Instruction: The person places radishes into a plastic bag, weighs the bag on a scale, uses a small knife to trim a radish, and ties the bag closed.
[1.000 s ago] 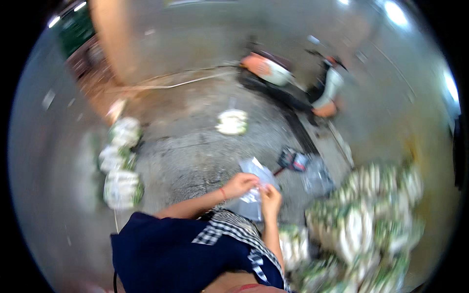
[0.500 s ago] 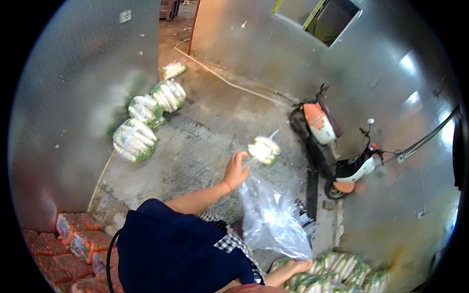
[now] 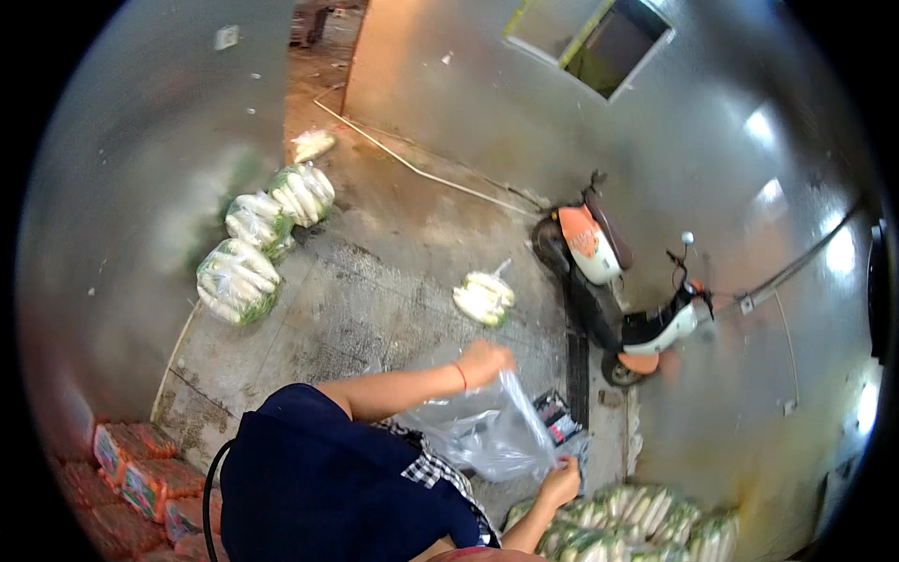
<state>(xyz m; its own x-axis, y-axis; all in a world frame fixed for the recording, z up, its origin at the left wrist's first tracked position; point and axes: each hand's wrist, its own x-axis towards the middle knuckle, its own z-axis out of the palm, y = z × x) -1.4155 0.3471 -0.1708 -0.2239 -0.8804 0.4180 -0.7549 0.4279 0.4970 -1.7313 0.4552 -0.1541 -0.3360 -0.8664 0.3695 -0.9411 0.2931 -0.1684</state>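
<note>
Hanging between the hands (image 3: 486, 362) (image 3: 561, 481); clear bag (image 3: 496, 433)

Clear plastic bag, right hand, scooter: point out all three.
Clear plastic bag (image 3: 496, 438): head view, middle of its film.
Right hand (image 3: 560, 483): head view, middle of the hand.
Scooter (image 3: 600, 263): head view, rear side panel.

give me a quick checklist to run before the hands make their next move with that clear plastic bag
1. Left hand has hold of the clear plastic bag: ok, fingers closed at its upper edge.
2. Right hand has hold too: ok, gripping it lower down on the right.
3. Bag smoothed out: not ok, the film is creased.
4. Bag mouth open: cannot tell, the see-through folds overlap.
5. White radish bundle clear of the left hand: ok, it lies on the floor just beyond.
6. Right forearm clear of the radish pile: cannot tell, they overlap from this angle.
</note>
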